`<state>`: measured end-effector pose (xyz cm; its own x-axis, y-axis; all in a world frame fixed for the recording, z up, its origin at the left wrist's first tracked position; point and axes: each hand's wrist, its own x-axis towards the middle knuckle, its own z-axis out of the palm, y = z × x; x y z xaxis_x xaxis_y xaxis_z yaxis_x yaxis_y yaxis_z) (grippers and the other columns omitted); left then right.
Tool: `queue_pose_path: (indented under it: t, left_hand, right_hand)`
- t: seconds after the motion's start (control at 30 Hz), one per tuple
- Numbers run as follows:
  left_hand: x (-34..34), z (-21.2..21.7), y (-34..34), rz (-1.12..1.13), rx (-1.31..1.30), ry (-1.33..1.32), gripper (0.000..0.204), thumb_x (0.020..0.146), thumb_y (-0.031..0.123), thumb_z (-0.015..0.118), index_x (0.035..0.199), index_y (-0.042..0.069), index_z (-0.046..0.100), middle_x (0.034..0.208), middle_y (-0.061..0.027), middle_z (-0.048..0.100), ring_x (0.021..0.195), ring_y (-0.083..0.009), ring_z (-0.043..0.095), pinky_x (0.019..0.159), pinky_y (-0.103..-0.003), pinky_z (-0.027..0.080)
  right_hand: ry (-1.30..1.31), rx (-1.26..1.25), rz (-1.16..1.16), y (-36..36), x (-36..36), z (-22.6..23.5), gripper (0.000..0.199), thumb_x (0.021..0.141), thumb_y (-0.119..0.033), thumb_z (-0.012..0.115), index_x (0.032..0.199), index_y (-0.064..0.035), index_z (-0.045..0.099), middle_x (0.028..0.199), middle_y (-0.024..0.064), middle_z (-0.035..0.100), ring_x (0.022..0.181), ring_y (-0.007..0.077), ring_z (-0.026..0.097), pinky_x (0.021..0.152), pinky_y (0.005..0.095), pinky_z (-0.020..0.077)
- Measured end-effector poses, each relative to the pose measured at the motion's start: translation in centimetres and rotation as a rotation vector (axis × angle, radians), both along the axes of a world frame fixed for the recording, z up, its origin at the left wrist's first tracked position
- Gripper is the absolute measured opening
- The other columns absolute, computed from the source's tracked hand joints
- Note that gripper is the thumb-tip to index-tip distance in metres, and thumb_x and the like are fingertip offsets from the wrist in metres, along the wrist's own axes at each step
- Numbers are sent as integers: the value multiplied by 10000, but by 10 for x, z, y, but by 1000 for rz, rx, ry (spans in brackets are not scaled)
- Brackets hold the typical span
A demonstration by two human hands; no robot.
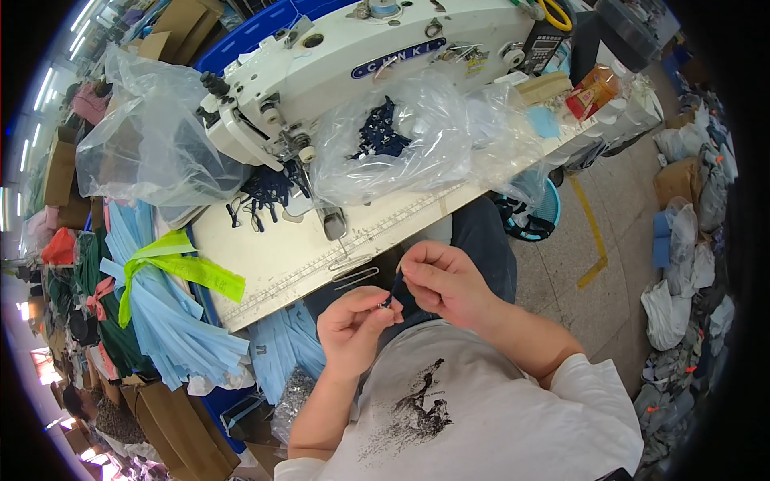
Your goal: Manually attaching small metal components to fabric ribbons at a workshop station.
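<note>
Close in front of my body, both hands pinch a short dark navy strap (394,289). My left hand (353,327) grips its lower end, where a small shiny metal bit shows between thumb and fingers. The upper end runs into the closed fingertips of my right hand (446,284). Beyond them, on the sewing table, a heap of similar navy straps (269,189) lies beneath the head of a white sewing machine (321,68). More navy pieces (383,132) sit inside a clear plastic bag (441,148) on the tabletop.
The pale table edge (321,276) with a ruler strip runs just beyond my hands. Light blue fabric strips (164,297) tied with a neon yellow band (216,276) hang at left. An orange bottle (597,90) stands far right; a turquoise basket (549,210) is below.
</note>
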<state>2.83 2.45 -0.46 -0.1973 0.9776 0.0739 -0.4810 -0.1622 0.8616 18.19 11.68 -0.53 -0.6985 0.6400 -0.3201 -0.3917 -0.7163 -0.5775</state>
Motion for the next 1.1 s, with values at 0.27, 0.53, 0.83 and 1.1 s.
queue_pose_path:
  t: [0.27, 0.53, 0.83, 1.1]
  left_hand:
    - [0, 2, 0, 89, 8, -98, 204, 898, -25, 590, 1102, -15, 595, 920, -163, 652, 722, -178, 617, 658, -288, 530]
    - [-68, -13, 28, 520, -315, 604, 181, 931, 83, 600, 1089, -4, 618, 839, -77, 666, 643, -79, 549, 593, -208, 448]
    - [-143, -30, 82, 582, -411, 1616, 176, 837, 172, 674, 893, 7, 659, 793, -126, 604, 715, -303, 570, 654, -395, 453]
    - [-126, -33, 49, 577, -627, 1379, 161, 862, 122, 642, 952, -9, 617, 775, -111, 591, 614, -218, 543, 566, -353, 438]
  right_hand:
    - [-166, 183, 82, 13, -9, 25, 108, 956, -157, 570, 949, -50, 581, 617, -41, 462, 482, 31, 382, 412, 188, 275]
    - [-348, 585, -358, 108, -31, 67, 183, 960, -217, 572, 1035, -51, 579, 693, -38, 508, 499, 8, 377, 409, 182, 266]
    - [-29, -117, 91, 16, -6, 31, 116, 926, -55, 455, 1018, -29, 521, 926, 71, 567, 515, 84, 410, 401, 212, 271]
    - [-121, -41, 213, 4, 8, 5, 180, 1007, -199, 463, 1066, -47, 538, 872, 77, 617, 507, 53, 422, 418, 193, 286]
